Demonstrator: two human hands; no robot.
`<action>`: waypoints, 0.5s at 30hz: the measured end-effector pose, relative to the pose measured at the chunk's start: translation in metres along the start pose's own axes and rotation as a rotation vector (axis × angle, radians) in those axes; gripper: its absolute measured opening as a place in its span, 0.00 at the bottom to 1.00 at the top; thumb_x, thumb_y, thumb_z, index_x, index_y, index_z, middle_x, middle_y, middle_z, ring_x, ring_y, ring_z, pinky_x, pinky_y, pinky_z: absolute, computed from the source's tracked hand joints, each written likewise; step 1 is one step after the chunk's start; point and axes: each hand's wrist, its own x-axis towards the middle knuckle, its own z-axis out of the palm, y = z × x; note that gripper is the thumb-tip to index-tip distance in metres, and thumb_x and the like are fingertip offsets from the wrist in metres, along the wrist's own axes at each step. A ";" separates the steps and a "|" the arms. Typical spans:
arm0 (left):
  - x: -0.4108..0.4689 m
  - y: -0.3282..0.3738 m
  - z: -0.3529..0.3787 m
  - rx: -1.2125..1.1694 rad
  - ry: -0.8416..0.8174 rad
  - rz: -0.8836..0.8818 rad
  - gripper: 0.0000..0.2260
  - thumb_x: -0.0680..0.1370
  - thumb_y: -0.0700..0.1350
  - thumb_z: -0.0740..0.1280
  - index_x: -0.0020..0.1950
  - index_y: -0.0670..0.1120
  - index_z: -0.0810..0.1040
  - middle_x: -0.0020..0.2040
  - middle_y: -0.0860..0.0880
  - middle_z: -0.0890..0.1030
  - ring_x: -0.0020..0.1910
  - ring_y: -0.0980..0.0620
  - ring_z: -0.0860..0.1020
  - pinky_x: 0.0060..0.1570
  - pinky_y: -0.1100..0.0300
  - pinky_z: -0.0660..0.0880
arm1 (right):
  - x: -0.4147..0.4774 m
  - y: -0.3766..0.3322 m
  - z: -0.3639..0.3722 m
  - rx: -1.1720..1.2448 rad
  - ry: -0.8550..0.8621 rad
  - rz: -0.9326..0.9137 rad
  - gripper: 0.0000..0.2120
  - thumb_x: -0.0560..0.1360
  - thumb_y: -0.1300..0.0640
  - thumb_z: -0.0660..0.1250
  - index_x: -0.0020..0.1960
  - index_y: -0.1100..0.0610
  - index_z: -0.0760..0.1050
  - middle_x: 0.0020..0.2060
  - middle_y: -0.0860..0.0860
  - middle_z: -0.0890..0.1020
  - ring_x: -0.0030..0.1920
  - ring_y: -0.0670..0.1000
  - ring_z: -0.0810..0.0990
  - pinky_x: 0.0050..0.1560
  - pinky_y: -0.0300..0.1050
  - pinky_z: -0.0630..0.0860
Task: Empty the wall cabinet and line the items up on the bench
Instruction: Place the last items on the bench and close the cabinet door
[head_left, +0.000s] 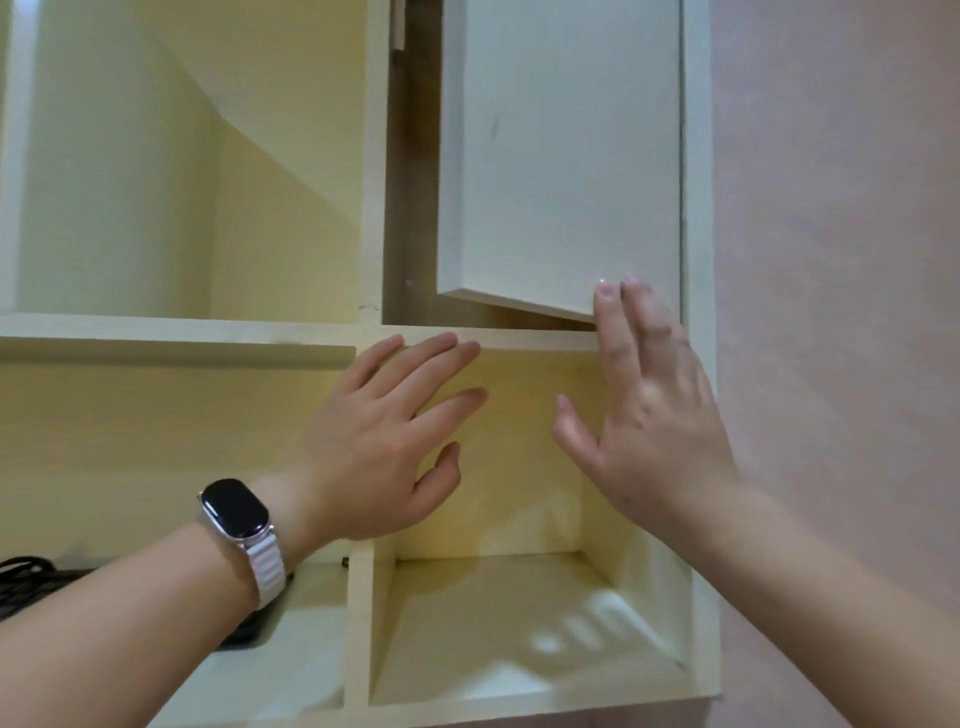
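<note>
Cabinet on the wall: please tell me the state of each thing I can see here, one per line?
Cabinet door: partly open.
Right hand: open, fingers at the door's lower corner.
Left hand: open, holding nothing.
Lower right compartment: empty.
Watch: screen dark.
Black cables: lying in the lower left compartment.

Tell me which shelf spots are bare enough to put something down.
The lower right cubby is bare, bordered by the divider and the cabinet's right wall. The upper left shelf shows nothing on it. The lower left compartment is crowded: black cables lie there, partly behind the left hand.
</note>
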 end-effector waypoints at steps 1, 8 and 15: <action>0.000 0.000 0.000 0.001 0.004 0.002 0.17 0.71 0.46 0.67 0.59 0.44 0.82 0.70 0.42 0.74 0.71 0.43 0.70 0.69 0.42 0.64 | 0.001 0.000 0.003 -0.010 0.000 -0.014 0.37 0.73 0.47 0.62 0.76 0.58 0.52 0.72 0.64 0.64 0.72 0.64 0.63 0.68 0.60 0.67; 0.000 0.000 -0.003 0.018 -0.057 0.010 0.18 0.71 0.47 0.67 0.59 0.43 0.81 0.70 0.41 0.73 0.71 0.42 0.69 0.69 0.41 0.64 | 0.004 -0.006 0.017 -0.190 -0.092 -0.016 0.44 0.66 0.53 0.71 0.76 0.58 0.55 0.72 0.65 0.64 0.71 0.65 0.61 0.67 0.63 0.67; 0.000 -0.002 -0.003 0.022 -0.051 0.015 0.19 0.71 0.47 0.66 0.60 0.43 0.81 0.71 0.41 0.72 0.72 0.42 0.69 0.70 0.43 0.63 | 0.020 -0.020 0.021 -0.389 -0.375 -0.006 0.43 0.70 0.53 0.67 0.79 0.54 0.49 0.76 0.62 0.56 0.74 0.66 0.57 0.72 0.63 0.56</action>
